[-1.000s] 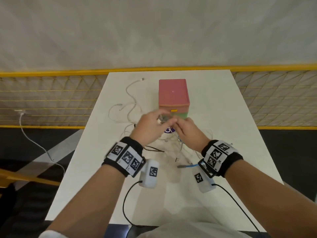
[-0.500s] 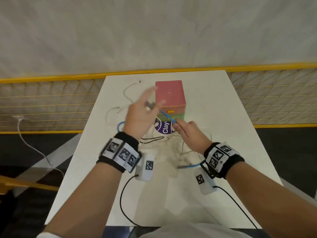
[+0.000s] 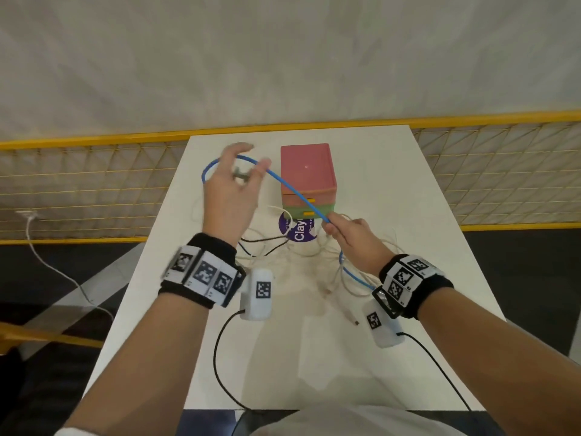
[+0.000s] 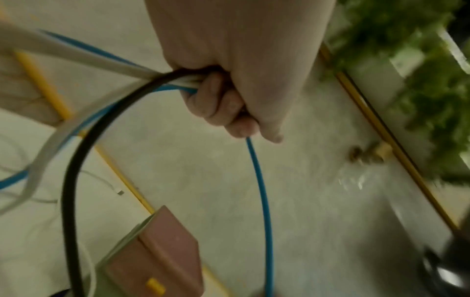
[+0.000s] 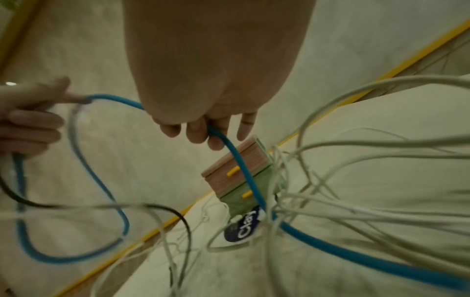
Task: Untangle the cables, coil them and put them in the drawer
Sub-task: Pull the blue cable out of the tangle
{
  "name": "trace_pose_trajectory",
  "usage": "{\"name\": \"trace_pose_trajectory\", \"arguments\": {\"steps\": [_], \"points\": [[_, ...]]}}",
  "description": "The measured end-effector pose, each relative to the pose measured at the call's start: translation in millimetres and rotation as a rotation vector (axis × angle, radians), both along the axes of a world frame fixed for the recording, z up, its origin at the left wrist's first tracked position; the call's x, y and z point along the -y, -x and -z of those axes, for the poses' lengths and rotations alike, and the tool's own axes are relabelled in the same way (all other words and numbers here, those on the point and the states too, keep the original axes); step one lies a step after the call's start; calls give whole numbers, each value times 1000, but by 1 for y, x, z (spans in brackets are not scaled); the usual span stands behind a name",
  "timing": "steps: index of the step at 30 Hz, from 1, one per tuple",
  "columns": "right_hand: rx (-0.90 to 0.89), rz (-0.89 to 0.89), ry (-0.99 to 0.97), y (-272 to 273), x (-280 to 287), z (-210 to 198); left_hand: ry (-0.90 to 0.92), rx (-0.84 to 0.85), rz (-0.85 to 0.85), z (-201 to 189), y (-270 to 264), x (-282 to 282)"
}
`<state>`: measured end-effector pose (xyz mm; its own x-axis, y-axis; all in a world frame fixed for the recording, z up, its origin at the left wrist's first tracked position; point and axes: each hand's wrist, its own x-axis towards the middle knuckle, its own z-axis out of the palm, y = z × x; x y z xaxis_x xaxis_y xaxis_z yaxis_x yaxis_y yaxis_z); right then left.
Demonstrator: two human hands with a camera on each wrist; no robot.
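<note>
A blue cable (image 3: pixel 292 190) stretches in the air between both hands over the white table (image 3: pixel 393 190). My left hand (image 3: pixel 234 184), raised at the left of the drawer box, grips the blue cable (image 4: pixel 259 180) together with a black cable (image 4: pixel 68 180) and a white cable (image 4: pixel 50 144). My right hand (image 3: pixel 349 231) pinches the blue cable (image 5: pixel 239 160) just in front of the box. A tangle of white cables (image 3: pixel 301 256) lies on the table under the hands. The small drawer box (image 3: pixel 308 177) has a pink upper drawer and a green lower one, both closed.
A purple round sticker (image 3: pixel 298 231) lies in front of the box. A loose connector end (image 3: pixel 352 319) lies near my right wrist. A yellow railing with mesh (image 3: pixel 94 184) runs behind the table, and a white cable (image 3: pixel 56 265) hangs beyond its left edge.
My left hand has risen and moved left and away from the right hand, pulling the blue cable out into a long arc. The right hand has stayed in front of the box.
</note>
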<state>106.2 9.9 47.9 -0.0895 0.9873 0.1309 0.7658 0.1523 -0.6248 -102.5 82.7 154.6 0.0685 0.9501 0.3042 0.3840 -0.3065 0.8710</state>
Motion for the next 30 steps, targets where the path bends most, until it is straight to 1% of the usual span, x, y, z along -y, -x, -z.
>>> {"name": "trace_pose_trajectory", "arguments": {"steps": [3, 4, 5, 7, 8, 9, 11, 12, 13, 14, 16, 17, 19, 20, 21, 22, 24, 25, 26, 27, 28, 30], "points": [[-88, -40, -108, 14, -7, -13, 95, -280, 292, 23, -21, 21], [-96, -59, -135, 18, -9, -17, 121, -343, 353, 32, -27, 27], [-109, -74, -149, 21, -10, -20, 139, -366, 375, 39, -31, 29], [-146, -79, -157, 21, -12, -21, 131, -339, 346, 43, -32, 27], [-162, -66, -141, 19, -11, -19, 92, -316, 306, 39, -30, 23], [-184, -49, -101, 14, -10, -15, 45, -285, 230, 31, -26, 17], [-226, -14, 5, 3, -4, -1, -58, -166, 15, 14, -12, 0], [-237, 2, 42, -1, -1, 6, -89, -106, -66, 5, -4, -8], [-241, 7, 59, -3, 2, 9, -108, -66, -98, -2, 3, -12], [-237, 4, 58, -3, 4, 10, -124, -49, -93, -4, 5, -15], [-245, -11, 37, 2, 3, 4, -137, -92, 10, -3, 0, -8], [-262, -18, 19, 6, 1, -1, -124, -171, 98, 1, -6, 0], [-288, -50, -24, 15, -3, -11, -65, -395, 277, 16, -19, 14], [-291, -76, -44, 17, -5, -15, -45, -487, 306, 23, -22, 18], [-264, -96, -77, 18, -7, -16, -16, -530, 313, 30, -23, 20], [-184, -93, -127, 16, -8, -16, 15, -539, 307, 37, -22, 19], [106, -55, -190, 11, -9, -18, 94, -601, 321, 45, -17, 17], [204, -58, -155, 9, -12, -21, 116, -644, 332, 45, -15, 18], [248, -82, -93, 10, -14, -27, 133, -669, 339, 46, -12, 17], [241, -100, -31, 13, -18, -33, 134, -654, 329, 46, -10, 16], [179, -107, -19, 16, -24, -37, 129, -595, 303, 45, -7, 14], [-20, -96, -49, 21, -40, -45, 143, -404, 223, 42, -3, 11]]}}
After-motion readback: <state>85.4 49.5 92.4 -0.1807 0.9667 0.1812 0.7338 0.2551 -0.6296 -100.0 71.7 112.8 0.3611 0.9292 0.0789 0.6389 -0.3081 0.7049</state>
